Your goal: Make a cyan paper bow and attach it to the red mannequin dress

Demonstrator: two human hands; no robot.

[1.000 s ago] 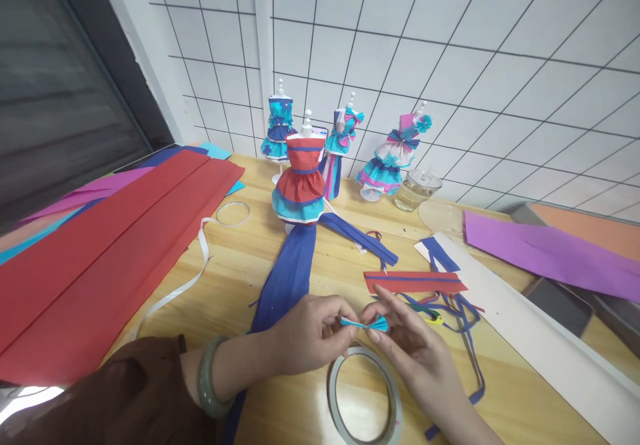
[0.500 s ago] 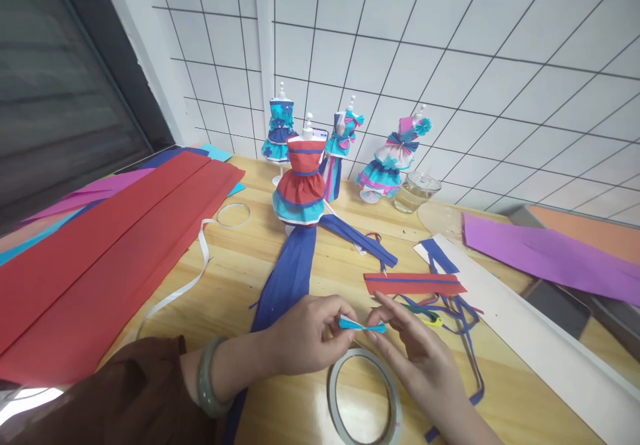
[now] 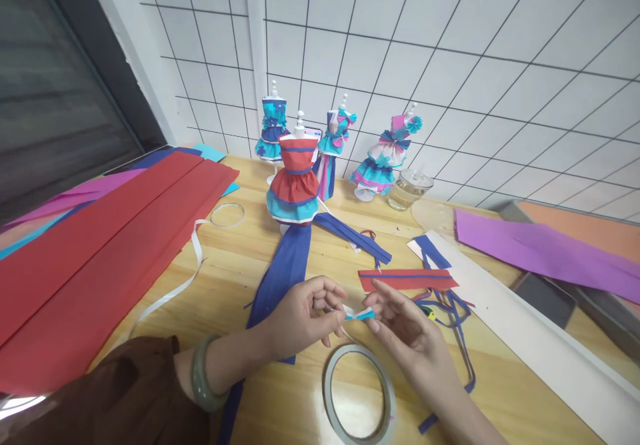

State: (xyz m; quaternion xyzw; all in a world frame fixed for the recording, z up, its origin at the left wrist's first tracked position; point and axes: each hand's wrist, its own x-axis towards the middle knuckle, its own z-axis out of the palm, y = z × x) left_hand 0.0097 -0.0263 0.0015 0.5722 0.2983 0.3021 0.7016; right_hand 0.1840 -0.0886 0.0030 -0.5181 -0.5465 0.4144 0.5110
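Between my two hands is a small turquoise and white paper bow (image 3: 361, 314), pinched narrow at its middle. My left hand (image 3: 313, 318) has its fingertips closed on the bow's left end. Thumb and fingers of my right hand (image 3: 413, 331) grip its right end. Just below the bow lies a roll of double-sided tape (image 3: 330, 391) on the wooden table (image 3: 280, 405). Beyond my hands stands a small dress form in a red, blue and turquoise paper dress (image 3: 299, 178), with a long blue paper strip (image 3: 280, 271) running from beneath it towards me.
Red paper sheets (image 3: 125, 245) cover the left side, beside a white ribbon (image 3: 196, 258). Several dressed forms, one with a pink and turquoise dress (image 3: 383, 158), and a glass cup (image 3: 407, 191) stand by the wall. Red strip (image 3: 405, 279), blue scraps and white board (image 3: 525, 338) lie right.
The bow has turned in my fingers, so more of its white side shows. My left fingers have loosened and shifted along its left end. The whole view has moved slightly.
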